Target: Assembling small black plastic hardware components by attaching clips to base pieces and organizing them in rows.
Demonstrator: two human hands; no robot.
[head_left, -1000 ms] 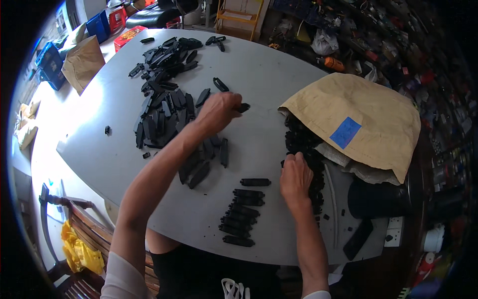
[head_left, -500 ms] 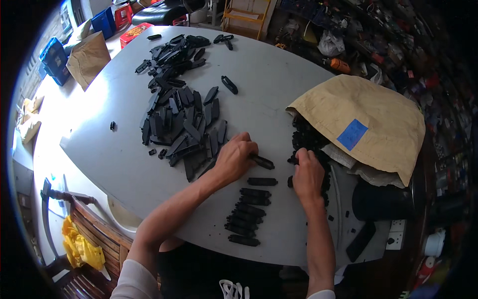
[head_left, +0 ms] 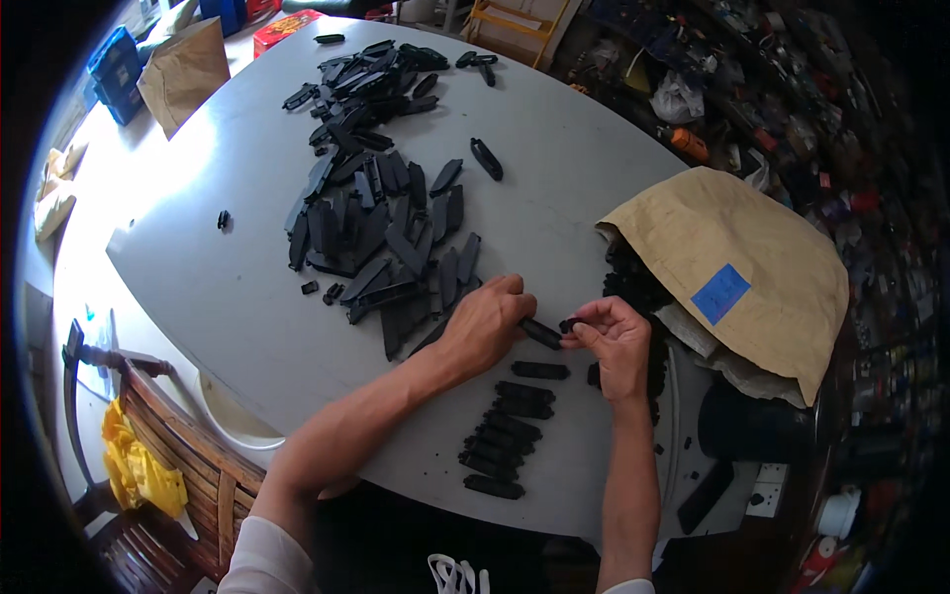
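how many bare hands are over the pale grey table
2: the left hand holds a long, narrow black piece; the right hand pinches a small black part near that piece's end. Neither hand is fully hidden.

On the pale surface (head_left: 564,188), the left hand (head_left: 485,322) has a long black piece (head_left: 540,334) in its grip, one end close to a small black part (head_left: 570,324) pinched in the right hand (head_left: 621,346) (whether the two touch is hard to tell). Nearer the person lies a column of similar pieces (head_left: 492,486). A loose heap of dark pieces (head_left: 372,234) spreads farther off; at right, a tan paper bag (head_left: 762,238) bears a blue patch (head_left: 720,293).
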